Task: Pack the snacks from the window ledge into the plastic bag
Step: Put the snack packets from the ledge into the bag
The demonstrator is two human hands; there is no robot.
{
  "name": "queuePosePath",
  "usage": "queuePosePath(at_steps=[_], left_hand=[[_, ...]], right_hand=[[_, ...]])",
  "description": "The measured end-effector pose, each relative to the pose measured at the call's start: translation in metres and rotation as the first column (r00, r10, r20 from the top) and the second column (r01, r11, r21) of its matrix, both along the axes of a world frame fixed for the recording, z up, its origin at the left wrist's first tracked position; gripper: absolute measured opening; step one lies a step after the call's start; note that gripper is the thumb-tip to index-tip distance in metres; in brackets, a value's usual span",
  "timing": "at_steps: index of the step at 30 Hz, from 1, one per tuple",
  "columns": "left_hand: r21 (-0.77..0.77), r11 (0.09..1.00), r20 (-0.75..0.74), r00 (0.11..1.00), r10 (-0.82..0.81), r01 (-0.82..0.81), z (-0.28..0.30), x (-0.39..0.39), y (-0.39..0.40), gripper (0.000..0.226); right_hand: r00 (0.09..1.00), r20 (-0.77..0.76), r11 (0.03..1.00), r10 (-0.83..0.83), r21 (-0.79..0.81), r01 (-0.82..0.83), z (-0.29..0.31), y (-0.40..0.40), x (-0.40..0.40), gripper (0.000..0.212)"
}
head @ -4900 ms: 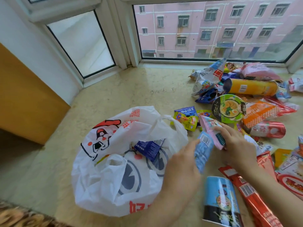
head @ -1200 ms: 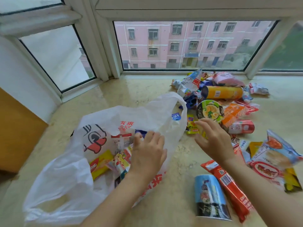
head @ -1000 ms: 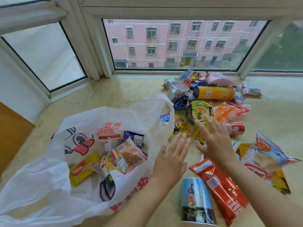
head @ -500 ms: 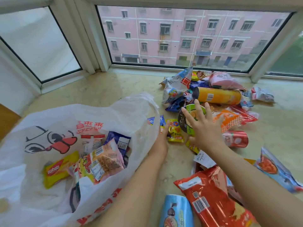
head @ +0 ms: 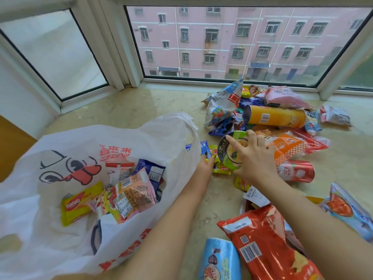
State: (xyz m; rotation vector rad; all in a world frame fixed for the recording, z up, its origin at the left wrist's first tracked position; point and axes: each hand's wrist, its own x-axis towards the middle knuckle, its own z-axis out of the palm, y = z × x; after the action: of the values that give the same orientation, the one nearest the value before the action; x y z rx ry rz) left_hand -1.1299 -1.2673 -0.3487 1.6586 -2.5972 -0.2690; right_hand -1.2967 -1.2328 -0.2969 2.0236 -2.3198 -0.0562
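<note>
right grip (head: 252, 156) curled round noodle cup (head: 232, 152), left grip (head: 204, 165) on small packets (head: 214, 152)

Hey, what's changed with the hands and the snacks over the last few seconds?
The left hand let go of the packets it carried to the plastic bag, left the bag's mouth and reached forward to the small yellow packets beside it. The right hand moved forward and took hold of the green noodle cup, tilting it up. The orange can, red can and blue can stayed put.
</note>
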Motion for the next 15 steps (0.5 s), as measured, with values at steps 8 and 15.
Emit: queuePosePath(at_steps=[8,15], left_hand=[[-0.280,0.909,-0.093,0.934,-0.346,0.309,0.006,0.023,0.050,0.050],[-0.453,0.839,-0.247,0.862,-0.442,0.301,0.067,0.071,0.091,0.035]], right_hand=[[0.970,0.241,0.974,-0.027,-0.211,0.080,0.020,0.049,0.025,0.101],[0.931,0.364,0.909,-0.031,-0.376,0.177,0.075,0.099,0.066,0.090]])
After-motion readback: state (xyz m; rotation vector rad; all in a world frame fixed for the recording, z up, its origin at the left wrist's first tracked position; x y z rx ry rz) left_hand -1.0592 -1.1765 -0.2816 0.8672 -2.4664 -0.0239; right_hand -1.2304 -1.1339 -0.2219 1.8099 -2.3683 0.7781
